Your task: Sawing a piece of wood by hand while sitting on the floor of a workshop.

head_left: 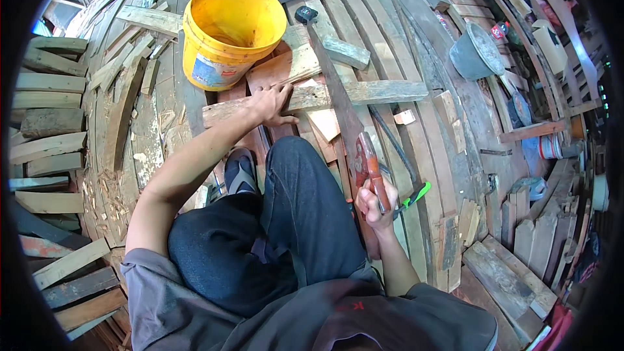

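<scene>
My left hand [272,104] lies with fingers spread on a weathered wooden plank [390,91], which stretches crosswise in front of my knees. My right hand [377,203] is wrapped round the reddish-brown handle of a handsaw. The long rusty blade of the handsaw [337,94] points away from me and lies across the plank, right of my left hand. At the blade's far tip is a dark tape measure [305,14]. A short grey wood block [346,52] rests just beyond the plank. Beside my right hand is a green-and-black handle [416,196], its tool partly hidden.
A yellow bucket [234,32] stands beyond my left hand. A dark metal bar [393,143] lies right of the saw. Stacked wood pieces [49,117] line the left side. At the right are a grey bucket [476,53] and more boards [504,276]. Wood chips litter the floor.
</scene>
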Available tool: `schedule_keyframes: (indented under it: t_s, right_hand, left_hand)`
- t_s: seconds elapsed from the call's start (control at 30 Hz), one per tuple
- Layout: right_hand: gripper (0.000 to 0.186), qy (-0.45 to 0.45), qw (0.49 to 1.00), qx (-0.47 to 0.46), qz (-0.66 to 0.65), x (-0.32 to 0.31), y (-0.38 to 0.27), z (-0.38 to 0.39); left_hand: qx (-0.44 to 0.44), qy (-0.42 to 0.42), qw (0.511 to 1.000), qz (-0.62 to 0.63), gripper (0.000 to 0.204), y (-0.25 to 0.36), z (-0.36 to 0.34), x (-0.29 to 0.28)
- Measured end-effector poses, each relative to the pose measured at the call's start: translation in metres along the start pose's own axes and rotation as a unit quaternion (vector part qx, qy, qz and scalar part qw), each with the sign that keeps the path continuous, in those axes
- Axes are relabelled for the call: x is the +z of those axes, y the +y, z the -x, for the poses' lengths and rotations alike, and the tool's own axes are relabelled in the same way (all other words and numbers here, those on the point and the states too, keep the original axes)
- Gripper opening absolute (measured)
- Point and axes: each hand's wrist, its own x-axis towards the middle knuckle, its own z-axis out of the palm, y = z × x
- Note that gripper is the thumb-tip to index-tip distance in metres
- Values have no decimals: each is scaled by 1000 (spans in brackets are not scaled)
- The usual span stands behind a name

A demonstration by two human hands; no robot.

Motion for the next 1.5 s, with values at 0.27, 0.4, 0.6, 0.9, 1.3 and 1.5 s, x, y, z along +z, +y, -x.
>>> schedule_keyframes:
  t_s: [0.27, 0.4, 0.6, 0.9, 1.3, 1.5]
  right_hand:
    - [18, -13, 1000, -6, -19, -5, 5, 9]
    - [18, -18, 999, -27, 9, -4, 9, 11]
    - [17, -11, 999, -9, 47, -6, 15, 20]
    - [20, -26, 992, -36, 120, 6, 15, 12]
    - [16, 5, 998, 67, -22, 18, -3, -10]
    - [16, -27, 985, -32, 170, 17, 6, -12]
  left_hand:
    - [-17, 43, 999, 1, 89, 2, 2, 7]
    - [-23, 31, 999, -12, 97, 1, 5, 7]
    - [-32, 17, 999, -11, 105, 1, 5, 5]
    - [-51, 28, 998, 8, 70, -13, -11, 31]
    - [-65, 86, 994, -10, 42, -3, -9, 34]
    - [-49, 91, 995, 0, 35, -2, -9, 30]
